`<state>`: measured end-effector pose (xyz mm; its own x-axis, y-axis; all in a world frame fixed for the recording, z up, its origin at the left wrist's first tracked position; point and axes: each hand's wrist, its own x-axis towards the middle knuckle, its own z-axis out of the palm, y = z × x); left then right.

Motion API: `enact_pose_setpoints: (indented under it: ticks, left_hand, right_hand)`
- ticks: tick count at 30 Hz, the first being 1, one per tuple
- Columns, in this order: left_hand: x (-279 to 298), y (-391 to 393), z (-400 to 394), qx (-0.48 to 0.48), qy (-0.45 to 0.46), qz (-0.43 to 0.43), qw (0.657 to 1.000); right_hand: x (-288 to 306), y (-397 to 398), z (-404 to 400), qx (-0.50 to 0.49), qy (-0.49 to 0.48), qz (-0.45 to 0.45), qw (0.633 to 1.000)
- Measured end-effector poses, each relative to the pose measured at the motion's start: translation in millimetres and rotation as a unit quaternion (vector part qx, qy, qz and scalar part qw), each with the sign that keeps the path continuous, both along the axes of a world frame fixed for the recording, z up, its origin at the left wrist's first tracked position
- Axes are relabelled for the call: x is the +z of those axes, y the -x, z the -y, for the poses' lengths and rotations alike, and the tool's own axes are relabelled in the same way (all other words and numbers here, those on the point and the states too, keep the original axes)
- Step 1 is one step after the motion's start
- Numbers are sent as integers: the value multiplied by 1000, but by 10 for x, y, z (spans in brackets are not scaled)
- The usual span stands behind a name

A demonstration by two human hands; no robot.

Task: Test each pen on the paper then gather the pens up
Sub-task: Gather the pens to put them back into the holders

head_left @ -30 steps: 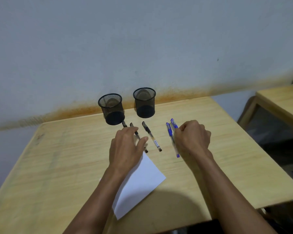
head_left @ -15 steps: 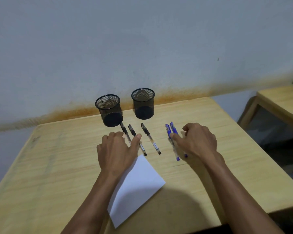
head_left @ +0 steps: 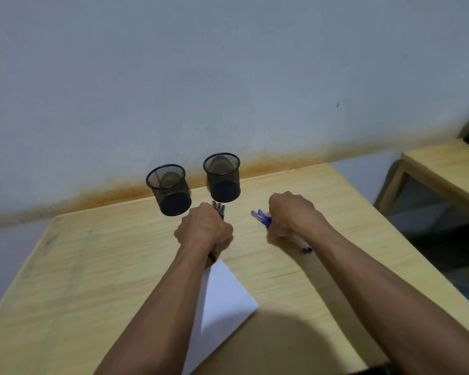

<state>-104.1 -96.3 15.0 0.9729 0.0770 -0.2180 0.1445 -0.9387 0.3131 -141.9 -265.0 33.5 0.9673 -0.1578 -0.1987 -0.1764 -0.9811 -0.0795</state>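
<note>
The left hand has its fingers curled tight around a bundle of black pens. The right hand has its fingers curled tight around a bundle of blue pens. Neither hand holds anything else.

**Location.** Both bundles sit just above the bench, beyond the far corner of the paper. The black bundle is at 11 o'clock from that corner, the blue bundle at 1 o'clock. Whether the pens touch the bench cannot be told.

**Orientation.**
- Black pens: long axis runs roughly 12 to 6 o'clock. The capped ends project past the knuckles toward 12 o'clock; the tip ends emerge under the wrist toward 6 o'clock, near the paper corner.
- Blue pens: long axis runs roughly 10 to 4 o'clock. The blue caps project toward 10 o'clock; a blue tip end shows at 4 o'clock under the wrist.

**Reason for grip.** Each hand collects one colour, so the pens appear sorted. Full-fist grips keep several slim barrels parallel and stop them rolling apart. No marks on the paper are discernible.

**Adjacent items.** The left mesh cup stands at 11 o'clock from the left hand; the right mesh cup stands at 12 o'clock, between the two hands. Both appear empty and are the likely receptacles, one per colour.
</note>
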Motion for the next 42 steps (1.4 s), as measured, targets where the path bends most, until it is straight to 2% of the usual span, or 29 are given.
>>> enact_pose_setpoints:
  ticks: [7,10,12,14,17,19,21,24,26,35,38,42]
  left_hand:
    - [-115,-33,1,-63,-82,37,994]
    - [-176,29,-85,-41,-24,85,995]
    - [-186,101,-176,-19,71,151,986]
    - [-121,123,-280,8,202,228,952]
    - [171,-3,-413,30,353,304,884]
    - [462,-106,-459,28,468,319,823]
    - [639,-270,-522,7,530,323,784]
    - [712,-546,-647,4,526,324,787]
    - [664,-708,-715,27,519,318,793]
    - [-42,-1064,-818,150,426,330,829]
    - [-203,-1082,-782,144,469,309,815]
    - [-174,-1051,-718,206,495,295,791]
  right_hand:
    - [-147,18,-66,27,5,2,1000]
    - [-168,95,-62,0,-35,9,999]
    - [-154,111,-49,-20,-86,42,995]
    - [-101,82,-80,-39,-192,112,974]
    - [126,-29,-259,-32,-358,236,903]
    - [324,-168,-436,-31,-437,304,846]
    - [489,-366,-598,-38,-486,349,801]
    - [616,-683,-764,-35,-536,386,750]
    - [598,-859,-808,-37,-545,401,735]
    - [-223,-1180,-777,-88,-488,385,778]
    - [-328,-1152,-800,-95,-514,381,763]
    - [-337,-1104,-828,-77,-543,384,742]
